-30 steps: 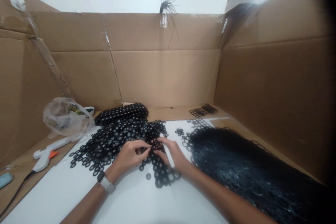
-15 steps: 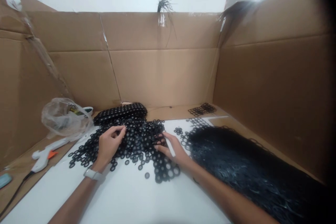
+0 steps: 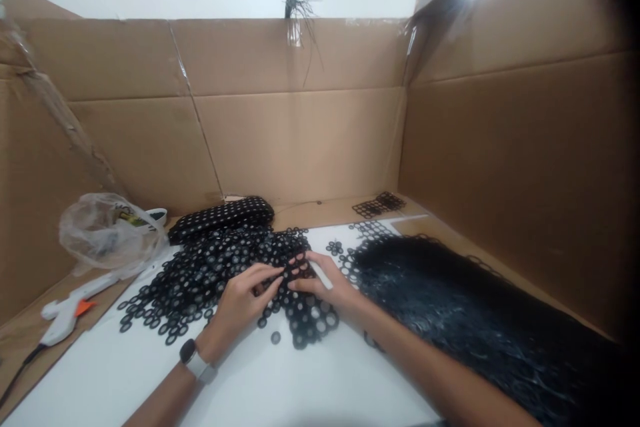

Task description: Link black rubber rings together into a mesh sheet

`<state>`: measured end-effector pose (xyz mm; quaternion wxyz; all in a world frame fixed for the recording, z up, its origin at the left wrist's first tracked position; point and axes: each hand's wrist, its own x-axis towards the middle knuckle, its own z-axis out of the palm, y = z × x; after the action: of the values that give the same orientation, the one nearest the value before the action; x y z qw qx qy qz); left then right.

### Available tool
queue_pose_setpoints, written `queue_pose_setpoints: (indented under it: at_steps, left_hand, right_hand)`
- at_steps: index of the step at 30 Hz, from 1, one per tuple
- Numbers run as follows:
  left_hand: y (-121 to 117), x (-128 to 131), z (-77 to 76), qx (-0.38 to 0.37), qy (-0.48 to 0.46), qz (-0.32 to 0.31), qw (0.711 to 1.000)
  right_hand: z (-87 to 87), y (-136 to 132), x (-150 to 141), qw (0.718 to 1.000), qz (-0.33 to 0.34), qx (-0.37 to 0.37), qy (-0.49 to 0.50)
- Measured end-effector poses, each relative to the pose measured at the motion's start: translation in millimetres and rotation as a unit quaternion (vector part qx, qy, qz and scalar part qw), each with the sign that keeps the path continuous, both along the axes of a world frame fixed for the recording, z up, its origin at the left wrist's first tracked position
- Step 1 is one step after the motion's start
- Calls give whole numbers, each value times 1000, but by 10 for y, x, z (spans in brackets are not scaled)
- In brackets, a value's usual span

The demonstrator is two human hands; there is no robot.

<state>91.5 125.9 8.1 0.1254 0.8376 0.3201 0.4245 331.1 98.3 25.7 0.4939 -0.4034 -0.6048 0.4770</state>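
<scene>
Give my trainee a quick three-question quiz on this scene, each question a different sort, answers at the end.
1. On which wrist is the watch worn?
2. True or false: the glue gun lies to the left of the heap of black rings.
3. Fill in: the right hand holds a white ____.

Key
1. The left wrist.
2. True.
3. Pen-like stick.

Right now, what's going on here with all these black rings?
Someone's right hand holds a white pen-like stick and a patch of joined black rings. The left hand is beside it, fingertips close together; whether they pinch anything is unclear. Loose black rings lie heaped on the white board; a glue gun rests nearby.
</scene>
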Motion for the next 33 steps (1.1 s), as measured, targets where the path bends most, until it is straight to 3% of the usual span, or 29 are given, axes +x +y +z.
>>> queue_pose_setpoints:
  at_steps: [4,9,17,20,25,29,33]
  left_hand:
    - [-16,-6,-17,-9,-6,-1,1000]
    - [-16,-14,-17,-47,-2,-20,999]
    - [-10,-6,36,-197,-24,-70,978]
    - [8,-21,41,-225,-45,-62,971]
    - [171,-144,48,-202,-105,22,974]
    - [352,-341,48,-142,-139,100,975]
    - [393,-424,33,-83,-101,105,986]
  right_hand:
    - [103,-54,-9,997,8,49,-52]
    - [64,-71,-47,996,3,64,-60]
    - [98,-101,-74,994,11,71,-78]
    - [126,-115,-69,996,22,58,-71]
    - [136,-98,-24,997,0,53,-54]
    - [32,-13,19,998,-19,35,-55]
    - [-100,73,39,999,-39,-19,-15]
